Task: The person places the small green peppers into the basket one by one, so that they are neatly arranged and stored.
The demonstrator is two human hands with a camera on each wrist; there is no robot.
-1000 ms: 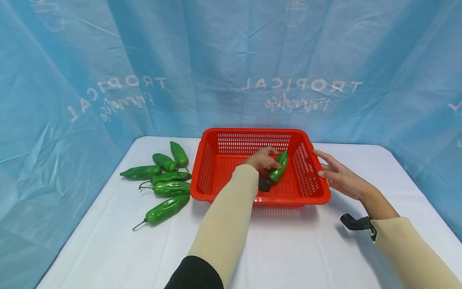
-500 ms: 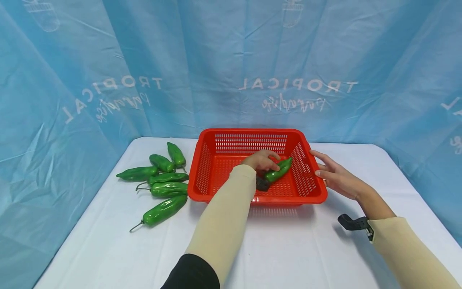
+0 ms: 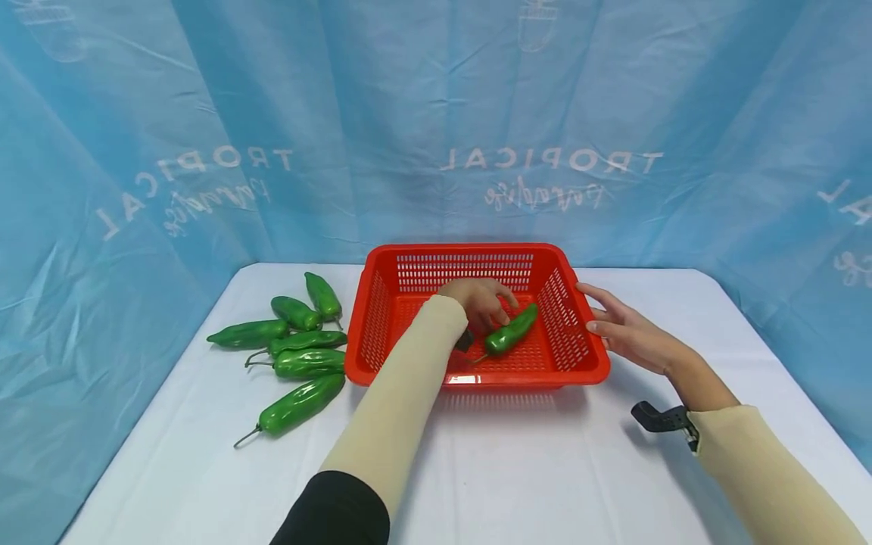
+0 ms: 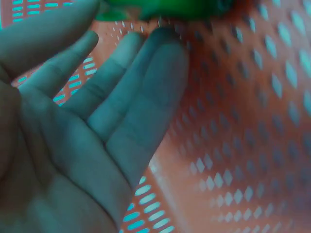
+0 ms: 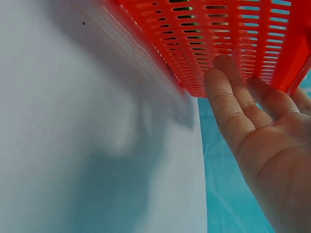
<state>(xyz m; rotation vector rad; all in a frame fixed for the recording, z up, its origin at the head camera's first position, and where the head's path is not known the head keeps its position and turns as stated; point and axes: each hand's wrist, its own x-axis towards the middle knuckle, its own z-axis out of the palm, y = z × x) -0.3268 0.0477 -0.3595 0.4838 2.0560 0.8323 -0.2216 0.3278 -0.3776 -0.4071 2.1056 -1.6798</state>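
A green chili pepper (image 3: 512, 331) lies slantwise on the floor of a red plastic basket (image 3: 531, 378), toward its right side. My left hand (image 3: 480, 303) reaches down into the basket just left of that pepper. Its fingers extend loosely in the left wrist view, and the pepper (image 4: 170, 8) shows past the fingertips, not gripped; whether they touch is unclear. My right hand (image 3: 630, 333) is at the basket's right side, thumb and fingers near the rim. In the right wrist view, straight fingers (image 5: 223, 97) rest against or very near the slotted outer wall.
Several more green chili peppers (image 3: 300, 405) lie on the white tablecloth (image 3: 511, 469) left of the basket, some close to its left rim. A blue printed sheet (image 3: 409, 91) hangs behind the table and along its sides. Dark wrist-worn devices (image 3: 661, 416) protrude below the wrists.
My left hand has let go of the pepper and drawn slightly left from it. The pepper has tilted further over and lies in the basket. My right hand stays at the rim; the view shifts slightly.
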